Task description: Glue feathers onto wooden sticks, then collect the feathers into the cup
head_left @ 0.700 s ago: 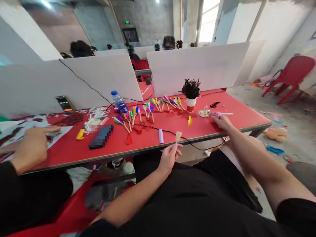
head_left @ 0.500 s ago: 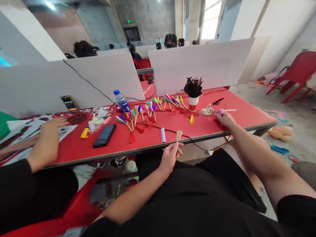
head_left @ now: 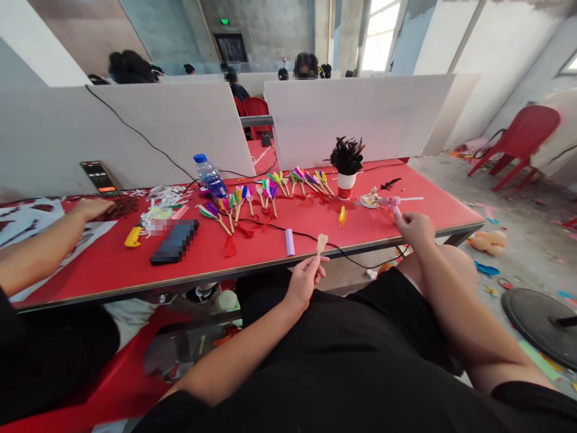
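Observation:
My left hand [head_left: 306, 279] pinches a small flat wooden stick [head_left: 321, 243] with a notched, wider top, held upright just off the table's front edge. My right hand [head_left: 415, 230] is closed around a pink hot glue gun [head_left: 395, 207], its nozzle side turned left toward a small messy dish [head_left: 370, 199]. A black cable [head_left: 351, 261] hangs in a loop below the edge near that hand. On the table between my hands lie a yellow feather piece [head_left: 342, 216] and a lilac strip [head_left: 289, 242]. A dark feather [head_left: 390, 184] lies behind the dish.
Colourful feathered sticks with red tassels [head_left: 250, 201] spread across the red table [head_left: 252, 255]. Behind stand a cup [head_left: 346, 185] of black feathers and a water bottle [head_left: 211, 176]. At left are a phone [head_left: 175, 242], a yellow cutter [head_left: 133, 236] and a co-worker's arm [head_left: 49, 240]. White panels [head_left: 351, 120] border the back.
My right hand has drawn the glue gun back a little from the dish and turned it more upright. My left hand still holds the wooden stick. The co-worker's hand has shifted, and the view has turned slightly.

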Demonstrator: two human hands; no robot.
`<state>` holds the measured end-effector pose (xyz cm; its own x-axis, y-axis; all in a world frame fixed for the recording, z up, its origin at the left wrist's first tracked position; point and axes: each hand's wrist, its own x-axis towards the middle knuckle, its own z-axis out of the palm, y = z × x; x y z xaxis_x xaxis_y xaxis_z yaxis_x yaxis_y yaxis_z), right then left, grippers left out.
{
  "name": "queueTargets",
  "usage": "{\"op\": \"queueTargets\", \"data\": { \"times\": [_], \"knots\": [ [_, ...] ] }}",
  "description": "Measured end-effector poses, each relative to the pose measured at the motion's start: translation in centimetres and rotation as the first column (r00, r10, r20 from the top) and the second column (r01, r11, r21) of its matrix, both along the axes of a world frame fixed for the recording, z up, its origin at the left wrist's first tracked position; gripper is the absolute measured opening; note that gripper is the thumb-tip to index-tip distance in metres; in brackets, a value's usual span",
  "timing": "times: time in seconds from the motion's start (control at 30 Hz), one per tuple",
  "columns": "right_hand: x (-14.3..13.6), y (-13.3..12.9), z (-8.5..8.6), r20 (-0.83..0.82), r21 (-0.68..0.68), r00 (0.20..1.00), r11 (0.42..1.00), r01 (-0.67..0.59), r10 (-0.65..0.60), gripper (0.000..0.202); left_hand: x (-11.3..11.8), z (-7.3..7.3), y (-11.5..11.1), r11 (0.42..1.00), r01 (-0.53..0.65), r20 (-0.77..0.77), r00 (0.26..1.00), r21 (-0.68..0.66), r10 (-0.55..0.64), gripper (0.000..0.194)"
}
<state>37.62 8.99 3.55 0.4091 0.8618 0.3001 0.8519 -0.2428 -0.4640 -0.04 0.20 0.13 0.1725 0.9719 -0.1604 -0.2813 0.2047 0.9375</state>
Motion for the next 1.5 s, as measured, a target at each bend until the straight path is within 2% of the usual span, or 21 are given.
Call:
{"op": "queueTargets", "data": {
  "times": [0.07,0.17,0.3,0.37,0.43,0.53,0.7,0.87,0.97,1.1,1.17,1.27,1.4,1.5],
  "knots": [
    [-3.0,0.6,-0.3,-0.07,-0.045,0.977,0.978,-0.205,0.201,0.037,0.3,0.0,0.0,1.0,0.018,-0.009,1.0,-0.002,-0.018,0.072],
    [-7.1,4.6,-0.5,-0.133,-0.088,0.942,0.943,-0.321,0.308,0.02,0.5,0.2,-0.1,0.999,0.035,-0.022,0.999,0.009,-0.034,0.07],
    [-9.6,11.7,0.0,-0.215,-0.184,0.917,0.909,-0.375,0.335,0.023,0.0,0.3,-0.1,1.0,0.011,-0.031,0.999,0.014,-0.011,0.067],
    [-10.0,14.2,0.2,-0.259,-0.245,0.907,0.886,-0.395,0.333,0.025,-0.5,0.2,-0.1,1.0,-0.005,-0.032,0.999,0.012,0.005,0.067],
    [-10.1,15.6,0.2,-0.308,-0.284,0.893,0.865,-0.414,0.327,0.025,-0.9,0.1,0.1,1.0,-0.013,-0.035,0.999,0.012,0.014,0.067],
    [-10.2,16.1,-0.1,-0.391,-0.276,0.867,0.859,-0.431,0.31,0.023,-1.0,-0.1,0.2,1.0,-0.01,-0.033,0.999,0.001,0.01,0.068],
    [-10.0,14.4,0.0,-0.542,-0.091,0.779,0.9,-0.427,0.315,0.026,-0.5,-0.4,0.3,1.0,0.02,-0.005,1.0,-0.019,-0.021,0.07],
    [-9.5,12.5,1.9,-0.621,0.181,0.677,0.913,-0.366,0.394,0.031,-0.2,-0.5,0.4,1.0,0.029,0.024,0.999,0.002,-0.029,0.065],
    [-10.5,10.3,2.5,-0.655,0.299,0.6,0.887,-0.352,0.459,0.038,-0.2,-0.3,0.6,1.0,-0.017,0.025,1.0,0.025,0.016,0.063],
    [-14.1,4.7,1.7,-0.696,0.489,0.373,0.785,-0.381,0.614,0.051,0.1,0.6,0.4,0.996,-0.034,0.038,0.999,0.083,0.031,0.059],
    [-16.2,1.7,1.2,-0.699,0.527,0.317,0.762,-0.377,0.641,0.055,0.4,1.1,0.2,0.995,-0.019,0.049,0.999,0.096,0.014,0.058],
    [-18.4,-1.3,1.0,-0.687,0.571,0.287,0.74,-0.355,0.668,0.056,0.6,1.5,0.0,0.995,0.017,0.045,0.999,0.102,-0.022,0.06],
    [-19.2,-2.6,0.9,-0.708,0.592,0.217,0.733,-0.336,0.672,0.057,0.5,1.2,0.0,0.992,0.015,0.03,0.999,0.123,-0.019,0.063],
    [-19.2,-2.8,0.5,-0.765,0.519,0.158,0.743,-0.423,0.624,0.059,0.3,1.0,0.1,0.989,-0.008,0.022,1.0,0.149,0.005,0.065]
  ]
}}
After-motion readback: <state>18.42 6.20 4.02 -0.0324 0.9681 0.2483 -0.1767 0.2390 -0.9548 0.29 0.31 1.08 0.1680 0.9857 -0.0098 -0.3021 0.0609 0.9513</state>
